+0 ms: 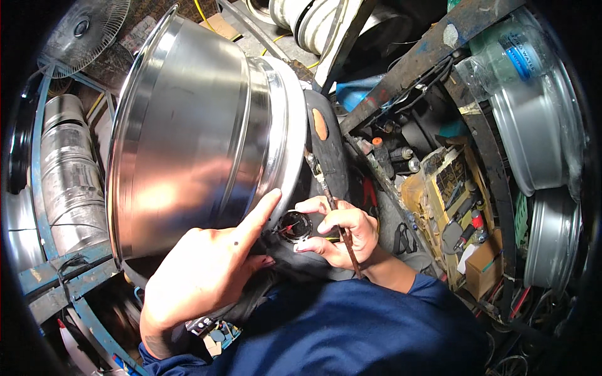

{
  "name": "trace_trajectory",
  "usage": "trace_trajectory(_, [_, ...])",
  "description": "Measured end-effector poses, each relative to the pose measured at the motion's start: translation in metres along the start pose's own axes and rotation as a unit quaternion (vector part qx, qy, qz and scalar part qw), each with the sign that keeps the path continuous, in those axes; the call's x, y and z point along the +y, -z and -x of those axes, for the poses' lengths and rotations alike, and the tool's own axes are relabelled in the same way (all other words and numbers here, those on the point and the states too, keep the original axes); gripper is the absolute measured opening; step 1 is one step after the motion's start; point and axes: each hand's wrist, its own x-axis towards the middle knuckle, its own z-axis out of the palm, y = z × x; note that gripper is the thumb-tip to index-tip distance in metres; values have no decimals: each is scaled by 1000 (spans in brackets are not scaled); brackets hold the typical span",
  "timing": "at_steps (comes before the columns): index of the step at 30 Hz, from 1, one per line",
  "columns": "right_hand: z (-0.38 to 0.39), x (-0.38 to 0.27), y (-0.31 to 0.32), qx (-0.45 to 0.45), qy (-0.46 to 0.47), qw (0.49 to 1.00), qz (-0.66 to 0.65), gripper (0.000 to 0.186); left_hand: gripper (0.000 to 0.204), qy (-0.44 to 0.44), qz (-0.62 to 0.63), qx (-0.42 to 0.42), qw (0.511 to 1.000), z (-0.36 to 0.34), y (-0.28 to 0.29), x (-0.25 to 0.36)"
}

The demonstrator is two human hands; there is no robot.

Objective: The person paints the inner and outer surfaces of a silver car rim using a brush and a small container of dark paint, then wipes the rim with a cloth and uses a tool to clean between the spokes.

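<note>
A large polished metal wheel rim (182, 125) fills the left middle, lying on its side with its pale edge (291, 131) towards the right. My left hand (200, 266) holds nothing. Its index finger stretches to the rim's lower right edge and seems to touch it, with the thumb apart below. My right hand (351, 235) grips a small round pot (295, 225), dark inside, between thumb and fingers. A thin paintbrush (332, 199) with a stained handle also sits in that hand, its bristle end pointing up beside the rim's edge.
A fan (81, 28) stands at the upper left, above stacked metal cylinders (72, 169) in a blue frame (94, 329). Tools and bottles fill a worn wooden box (439, 188) to the right. More wheel rims (533, 125) stand beyond a dark metal post (489, 138).
</note>
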Motion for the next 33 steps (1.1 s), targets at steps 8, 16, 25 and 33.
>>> trace_trajectory(8, [3, -2, 3, -49, -31, 998, -4, 47, 80, -16, -7, 0, 1000, 2, 0, -3])
trace_trajectory(16, [0, 2, -4, -11, -6, 1000, -5, 41, 76, -13, -6, 8, 1000, 3, -2, -9])
trace_trajectory(25, [1, 3, -4, -4, -5, 1000, -20, 41, 72, -6, 0, 12, 1000, 5, -2, -10])
trace_trajectory(33, [0, 1, -4, -11, -3, 1000, -3, 40, 69, -5, -7, 9, 1000, 4, 0, -7])
